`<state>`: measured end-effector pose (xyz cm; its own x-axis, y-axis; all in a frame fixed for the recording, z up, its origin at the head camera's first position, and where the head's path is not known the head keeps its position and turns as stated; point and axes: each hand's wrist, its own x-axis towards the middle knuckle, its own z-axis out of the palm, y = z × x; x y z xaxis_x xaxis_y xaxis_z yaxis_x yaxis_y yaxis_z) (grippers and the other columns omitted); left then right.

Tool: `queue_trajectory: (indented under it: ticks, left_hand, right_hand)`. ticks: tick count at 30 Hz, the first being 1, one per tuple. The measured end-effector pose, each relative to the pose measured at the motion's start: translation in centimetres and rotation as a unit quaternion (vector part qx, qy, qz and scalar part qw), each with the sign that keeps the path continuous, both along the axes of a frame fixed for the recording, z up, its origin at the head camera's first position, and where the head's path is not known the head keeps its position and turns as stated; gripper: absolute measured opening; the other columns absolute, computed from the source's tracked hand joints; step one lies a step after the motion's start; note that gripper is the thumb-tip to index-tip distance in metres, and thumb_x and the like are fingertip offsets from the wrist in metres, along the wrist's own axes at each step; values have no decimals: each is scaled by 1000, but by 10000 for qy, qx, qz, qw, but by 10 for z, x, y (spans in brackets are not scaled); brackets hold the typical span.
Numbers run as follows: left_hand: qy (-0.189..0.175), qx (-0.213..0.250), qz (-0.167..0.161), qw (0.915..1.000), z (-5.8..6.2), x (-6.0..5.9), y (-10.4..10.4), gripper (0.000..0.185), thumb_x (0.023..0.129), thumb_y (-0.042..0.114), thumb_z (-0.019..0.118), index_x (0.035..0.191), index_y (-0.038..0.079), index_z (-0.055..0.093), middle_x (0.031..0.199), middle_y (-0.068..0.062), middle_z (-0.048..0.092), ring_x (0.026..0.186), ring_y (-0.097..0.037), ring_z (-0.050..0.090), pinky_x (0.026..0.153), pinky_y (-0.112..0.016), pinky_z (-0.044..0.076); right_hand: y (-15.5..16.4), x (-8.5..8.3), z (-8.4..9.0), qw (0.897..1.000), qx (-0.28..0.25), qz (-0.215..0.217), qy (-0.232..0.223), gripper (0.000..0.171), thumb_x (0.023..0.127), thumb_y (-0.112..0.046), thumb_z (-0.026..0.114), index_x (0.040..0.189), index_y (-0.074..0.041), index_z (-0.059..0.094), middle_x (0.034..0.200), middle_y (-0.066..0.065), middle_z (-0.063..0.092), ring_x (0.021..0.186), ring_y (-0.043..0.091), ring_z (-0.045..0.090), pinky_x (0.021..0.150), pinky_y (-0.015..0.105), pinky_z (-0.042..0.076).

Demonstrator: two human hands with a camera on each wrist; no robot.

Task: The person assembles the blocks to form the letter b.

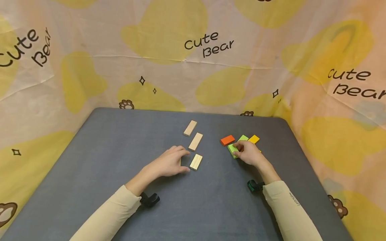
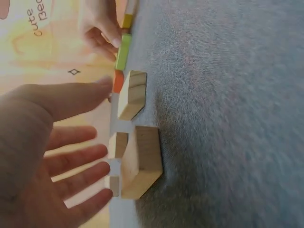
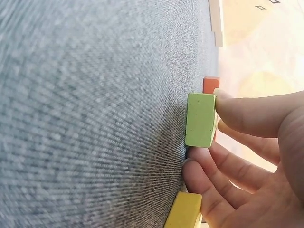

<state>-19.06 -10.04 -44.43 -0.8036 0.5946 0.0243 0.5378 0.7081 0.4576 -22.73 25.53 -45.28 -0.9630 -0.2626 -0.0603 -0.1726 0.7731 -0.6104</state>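
My left hand [image 1: 172,161] is over the table with thumb and fingers spread apart, holding nothing. A wooden block [image 2: 142,161] lies just beyond its fingers in the left wrist view, mostly hidden by the hand in the head view. Close to its right is another wooden block [image 1: 196,162]. My right hand [image 1: 248,153] has its thumb and curled fingers around a light green block [image 3: 200,119] on the table, the thumb at one edge. A yellow block [image 3: 184,211] lies near its lower fingertips. An orange-red block [image 1: 227,140] sits just left of the green one.
Farther back lie two more wooden blocks, a middle one [image 1: 195,141] and a far one [image 1: 190,128]. Behind the right hand are a second green block [image 1: 243,137] and another yellow block [image 1: 254,139]. Patterned cloth [image 1: 208,80] encloses the grey table [image 1: 120,140] at back and sides.
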Motion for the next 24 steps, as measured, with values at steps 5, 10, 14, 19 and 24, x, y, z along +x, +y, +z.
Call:
queue_trajectory:
  ticks: [5, 10, 14, 19, 24]
  left_hand:
    - [-292, 300, -301, 9987, -3, -9, 12, 56, 88, 30, 81, 135, 6, 63, 132, -7, 61, 124, -27, 53, 105, -44, 44]
    - [-459, 371, -512, 9969, -8, -16, 22, 56, 86, 28, 81, 136, 8, 63, 136, -6, 59, 128, -28, 51, 108, -45, 42]
    - [-573, 266, -517, 9967, -11, -20, 25, 60, 84, 28, 84, 137, 8, 62, 137, -7, 58, 129, -29, 49, 109, -45, 42]
    - [-560, 60, -477, 9973, -14, -24, 26, 63, 81, 30, 87, 135, 8, 64, 132, -5, 61, 127, -28, 51, 107, -44, 42]
    - [-656, 175, -403, 9969, -13, -26, 27, 62, 80, 29, 88, 133, 8, 65, 131, -6, 62, 128, -28, 50, 108, -44, 42]
  right_hand:
    - [1, 3, 0, 10000, -58, -26, -23, 33, 94, -10, 72, 124, 4, 68, 97, 11, 64, 84, 24, 57, 72, 36, 48]
    - [1, 4, -2, 10000, -91, -30, 15, 33, 94, -9, 73, 123, 4, 68, 98, 11, 64, 85, 24, 57, 73, 36, 48]
    - [0, 3, -4, 9999, -115, 8, 46, 33, 94, -10, 73, 124, 5, 68, 98, 11, 64, 85, 24, 56, 74, 37, 48]
    - [-1, 2, -3, 9999, -93, 9, 49, 34, 93, -10, 73, 124, 5, 69, 98, 11, 63, 86, 24, 56, 74, 37, 48]
    - [0, 1, -3, 10000, -62, 26, 66, 34, 93, -9, 73, 123, 5, 68, 97, 11, 63, 86, 24, 56, 74, 38, 48]
